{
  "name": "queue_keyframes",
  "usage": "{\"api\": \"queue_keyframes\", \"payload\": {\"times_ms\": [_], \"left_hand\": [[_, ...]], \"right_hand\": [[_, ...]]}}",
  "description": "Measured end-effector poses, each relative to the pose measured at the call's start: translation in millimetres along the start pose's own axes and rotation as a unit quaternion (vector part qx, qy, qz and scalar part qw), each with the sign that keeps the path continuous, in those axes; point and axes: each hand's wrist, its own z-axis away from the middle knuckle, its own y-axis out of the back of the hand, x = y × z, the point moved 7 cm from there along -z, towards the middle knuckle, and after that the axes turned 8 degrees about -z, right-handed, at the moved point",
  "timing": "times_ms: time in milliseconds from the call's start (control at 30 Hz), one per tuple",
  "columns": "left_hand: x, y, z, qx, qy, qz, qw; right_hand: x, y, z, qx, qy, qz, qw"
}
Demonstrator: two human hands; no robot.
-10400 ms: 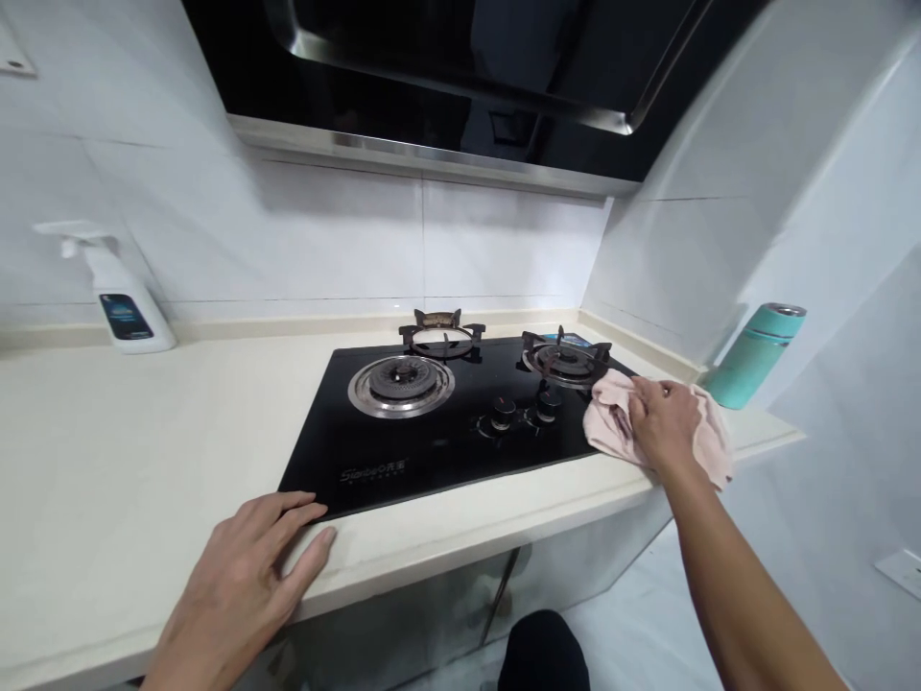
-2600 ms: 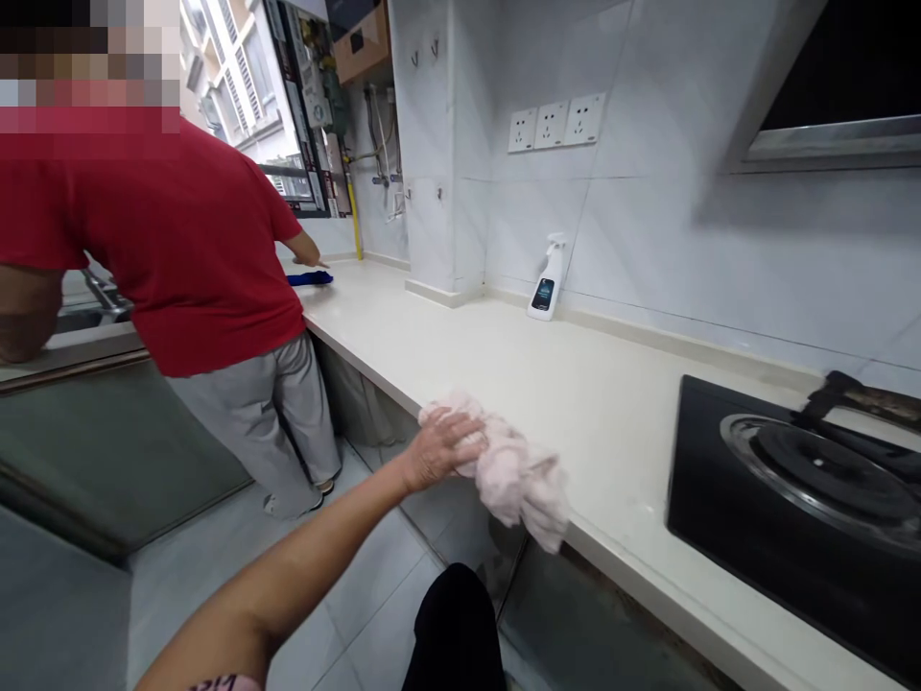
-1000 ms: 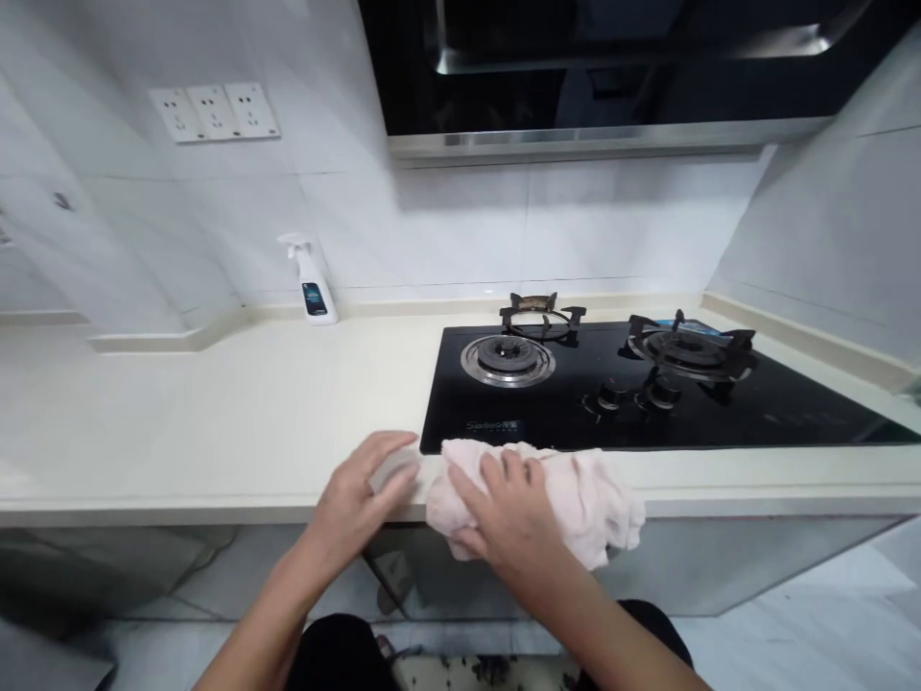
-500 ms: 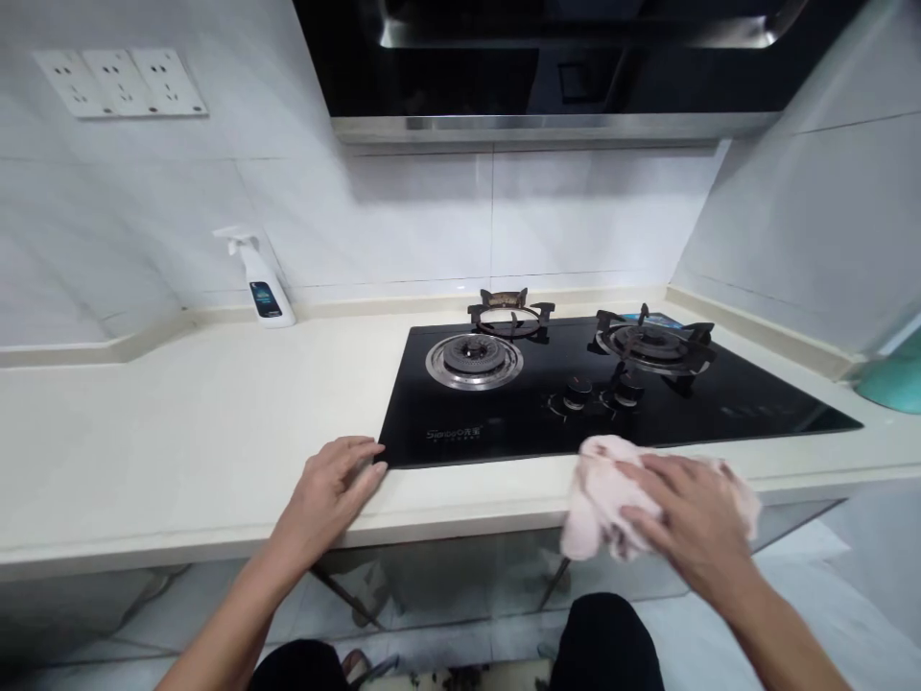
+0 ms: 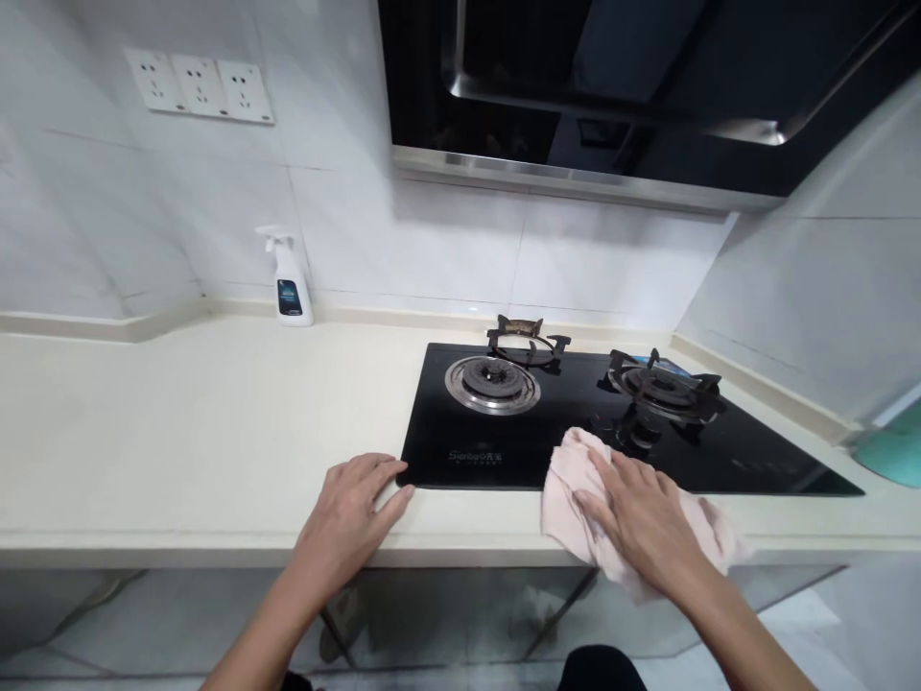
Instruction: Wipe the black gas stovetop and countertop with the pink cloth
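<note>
My right hand (image 5: 644, 518) lies flat on a crumpled pale pink cloth (image 5: 572, 504), pressing it over the front edge of a black glass gas hob (image 5: 438, 432). Part of the cloth hangs over the counter's front edge. My left hand (image 5: 349, 513) rests open on the counter edge, its fingertips at the hob's front left corner. The hob has a bare steel burner (image 5: 492, 384) under a rear grate, and a second burner under an iron grate (image 5: 662, 389). The cloth and my right hand partly hide the control knobs.
A white spray bottle (image 5: 290, 288) stands against the tiled wall on the cream stone counter (image 5: 179, 432). A black range hood (image 5: 576, 96) hangs above the hob. A wall socket panel (image 5: 200, 86) is at upper left, and a teal bottle (image 5: 892, 456) is at the right edge.
The cloth, spread flatter, has shifted with my right hand further onto the hob's front edge. My left hand stays at the hob's corner.
</note>
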Motion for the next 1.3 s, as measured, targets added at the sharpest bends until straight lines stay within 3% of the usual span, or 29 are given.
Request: {"api": "queue_keyframes", "payload": {"times_ms": [100, 200, 367, 567, 733, 867, 1000, 1100, 1200, 1300], "left_hand": [[6.2, 2.5, -0.5, -0.003, -0.017, 0.008, 1.000], [11.4, 3.1, -2.1, -0.022, -0.017, 0.012, 1.000], [12.7, 5.0, -1.9, -0.011, -0.002, 0.015, 1.000], [10.2, 4.6, 0.8, 0.005, 0.020, 0.013, 1.000], [8.2, 6.3, 2.1, 0.020, 0.041, 0.016, 0.999], [1.9, 6.3, 4.4, 0.012, 0.078, 0.025, 0.997], [-6.9, 6.6, 7.4, 0.015, 0.107, 0.041, 0.993], [-14.1, 4.7, 9.2, 0.020, 0.119, 0.063, 0.991], [-18.9, 0.7, 10.2, 0.018, 0.122, 0.067, 0.990], [-19.9, -2.2, 10.3, 0.019, 0.114, 0.058, 0.992]], "right_hand": [[-28.6, -21.8, -2.2, -0.025, 0.072, 0.074, 0.994], [-46.2, -29.4, -11.4, -0.027, 0.092, 0.096, 0.991], [-78.7, -49.3, -54.6, -0.064, 0.154, 0.016, 0.986], [-88.8, -87.8, -115.7, -0.114, 0.079, -0.118, 0.983], [-146.3, -113.2, -154.7, -0.140, 0.087, -0.124, 0.979], [-187.2, -120.4, -178.5, -0.154, 0.046, -0.118, 0.980], [-216.0, -105.0, -157.0, -0.180, 0.073, -0.141, 0.971], [-226.0, -83.3, -112.5, -0.258, 0.152, -0.203, 0.932], [-217.9, -62.5, -69.2, -0.384, 0.209, -0.259, 0.861], [-192.0, -45.3, -58.7, -0.413, 0.212, -0.260, 0.847]]}}
